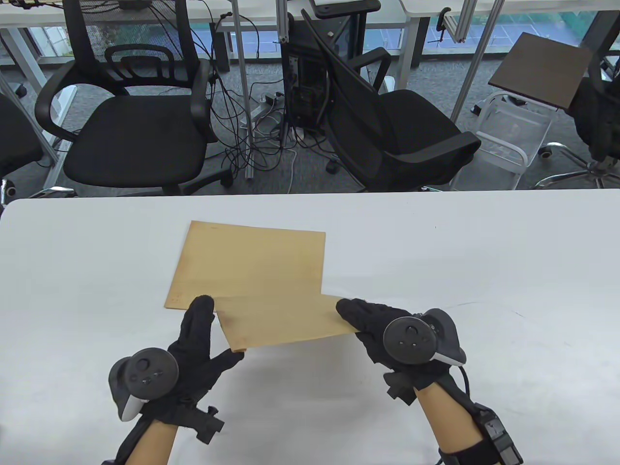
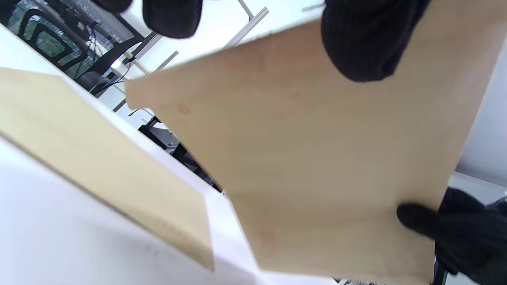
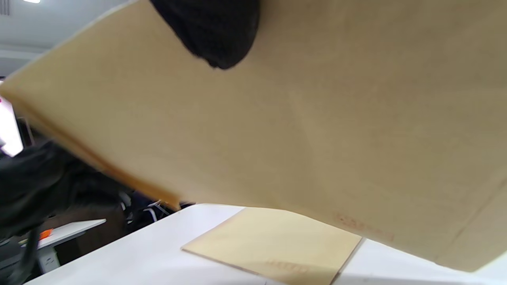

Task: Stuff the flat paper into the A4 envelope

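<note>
I hold a brown A4 envelope (image 1: 286,322) off the white table (image 1: 484,252) between both hands. My left hand (image 1: 199,339) grips its near left corner, and a finger (image 2: 356,43) presses its face in the left wrist view. My right hand (image 1: 363,324) grips its right edge, and a fingertip (image 3: 214,31) lies on it in the right wrist view. The held envelope fills both wrist views (image 2: 317,158) (image 3: 317,118). A second brown envelope (image 1: 247,261) lies flat on the table just beyond it, also seen in the wrist views (image 2: 99,158) (image 3: 277,241). No white sheet shows plainly.
Beyond the table's far edge stand black office chairs (image 1: 135,131) (image 1: 397,140), a tangle of cables (image 1: 261,145) and a white wire cart (image 1: 508,140). My right hand (image 2: 455,233) shows in the left wrist view, my left hand (image 3: 35,186) in the right wrist view.
</note>
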### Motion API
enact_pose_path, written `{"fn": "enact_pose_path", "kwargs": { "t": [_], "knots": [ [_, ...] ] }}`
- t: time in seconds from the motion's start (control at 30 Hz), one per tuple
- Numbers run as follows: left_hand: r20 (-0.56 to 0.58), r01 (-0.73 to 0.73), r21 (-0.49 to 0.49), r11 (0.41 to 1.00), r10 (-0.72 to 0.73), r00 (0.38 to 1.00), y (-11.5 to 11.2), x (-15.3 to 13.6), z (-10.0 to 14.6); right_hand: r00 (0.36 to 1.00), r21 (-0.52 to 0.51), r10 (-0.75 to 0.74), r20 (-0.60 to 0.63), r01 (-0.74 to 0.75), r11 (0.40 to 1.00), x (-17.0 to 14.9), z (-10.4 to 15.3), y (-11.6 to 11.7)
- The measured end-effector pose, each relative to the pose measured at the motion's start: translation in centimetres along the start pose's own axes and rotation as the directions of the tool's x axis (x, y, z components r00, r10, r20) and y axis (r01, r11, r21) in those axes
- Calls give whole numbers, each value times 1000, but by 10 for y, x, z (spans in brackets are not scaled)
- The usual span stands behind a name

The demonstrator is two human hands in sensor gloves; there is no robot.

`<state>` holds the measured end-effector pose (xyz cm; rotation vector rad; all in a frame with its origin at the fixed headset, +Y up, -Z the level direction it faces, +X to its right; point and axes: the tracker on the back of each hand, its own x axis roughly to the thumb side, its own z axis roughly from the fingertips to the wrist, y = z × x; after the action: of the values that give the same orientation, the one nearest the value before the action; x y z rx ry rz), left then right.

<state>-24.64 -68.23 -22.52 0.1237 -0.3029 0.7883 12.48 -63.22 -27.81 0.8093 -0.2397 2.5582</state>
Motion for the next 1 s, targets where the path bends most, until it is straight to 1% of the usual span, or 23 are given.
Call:
{"fn": "enact_pose_path", "kwargs": {
  "t": [0.07, 0.13, 0.17, 0.27, 0.33, 0.4, 0.43, 0.47, 0.5, 0.57, 0.63, 0.7, 0.8, 0.83, 0.87, 0.93, 1.0],
  "knots": [
    [-26, 3, 17, 1000, -2, 1000, -3, -7, 8, 1000, -42, 24, -20, -24, 999, -1, -9, -2],
    [-80, 10, -27, 1000, -12, 997, -7, -14, 15, 996, -79, 80, -50, -84, 993, 2, -24, 0],
    [-90, 14, -38, 999, -18, 996, -8, -16, 17, 993, -80, 99, -56, -103, 991, 3, -30, 2],
    [-105, 42, -51, 998, -47, 993, -14, -24, 23, 983, -83, 157, -94, -165, 983, 10, -60, 19],
    [-107, 50, -67, 996, -57, 993, -19, -27, 26, 979, -84, 170, -110, -180, 980, 13, -79, 32],
    [-110, 82, -123, 989, -95, 989, -22, -27, 24, 974, -68, 189, -129, -198, 978, 16, -100, 50],
    [-100, 112, -112, 987, -124, 987, -23, -27, 24, 970, -74, 201, -138, -212, 974, 19, -114, 63],
    [-98, 133, -100, 986, -143, 985, -24, -27, 25, 968, -84, 208, -139, -221, 972, 20, -121, 70],
    [-95, 156, -114, 981, -167, 981, -27, -27, 26, 966, -80, 220, -137, -233, 969, 23, -132, 81],
    [-91, 184, -182, 966, -203, 975, -31, -27, 26, 956, -54, 254, -145, -264, 963, 26, -146, 100],
    [-94, 185, -215, 959, -209, 973, -34, -28, 25, 947, -41, 286, -149, -295, 955, 29, -155, 119],
    [-92, 159, -223, 962, -183, 979, -34, -27, 25, 938, -4, 313, -149, -317, 949, 31, -159, 137],
    [-82, 145, -224, 964, -166, 983, -35, -24, 26, 920, 102, 366, -136, -355, 929, 32, -159, 164],
    [-77, 149, -228, 962, -171, 982, -35, -24, 26, 916, 137, 379, -129, -362, 922, 32, -159, 169],
    [-74, 153, -233, 960, -175, 982, -35, -24, 26, 913, 207, 388, -129, -358, 911, 33, -158, 176],
    [-73, 138, -240, 961, -160, 985, -36, -24, 26, 910, 260, 394, -127, -353, 899, 33, -154, 184],
    [-78, 124, -247, 961, -147, 986, -38, -23, 26, 924, 352, 359, -136, -293, 889, 29, -150, 191]
  ]
}}
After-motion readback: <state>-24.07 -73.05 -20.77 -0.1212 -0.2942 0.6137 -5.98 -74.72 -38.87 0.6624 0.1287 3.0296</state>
